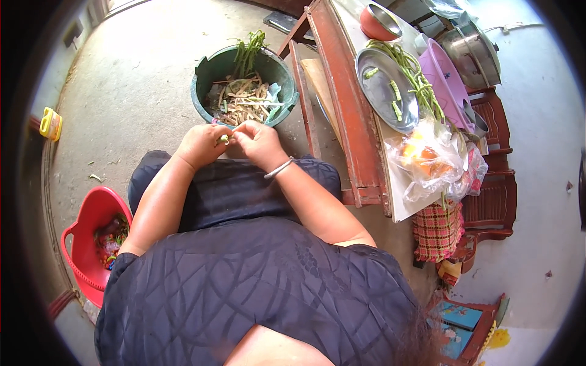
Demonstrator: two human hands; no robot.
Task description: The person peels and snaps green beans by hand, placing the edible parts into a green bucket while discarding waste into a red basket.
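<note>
My left hand (201, 145) grips a bunched green long bean (224, 138), whose pale end pokes out between thumb and finger. Against it, my right hand (260, 142) pinches the bean's end between thumb and forefinger, a silver bangle (279, 168) around that wrist. Both hands are above my lap, at the near rim of a green plastic tub (198, 98). Dry peelings (242, 98) and scraps lie inside the tub, and a bunch of long beans (247, 55) hangs over its far rim. To the right, a metal plate (377, 103) holds several short bean bundles (395, 90).
A red wooden table (339, 100) stands close on my right. On it are more long beans (419, 82), a red bowl (373, 25), a pink basket (439, 78) and a plastic bag (425, 158) with orange contents. A red bucket (87, 242) with scraps stands at my left.
</note>
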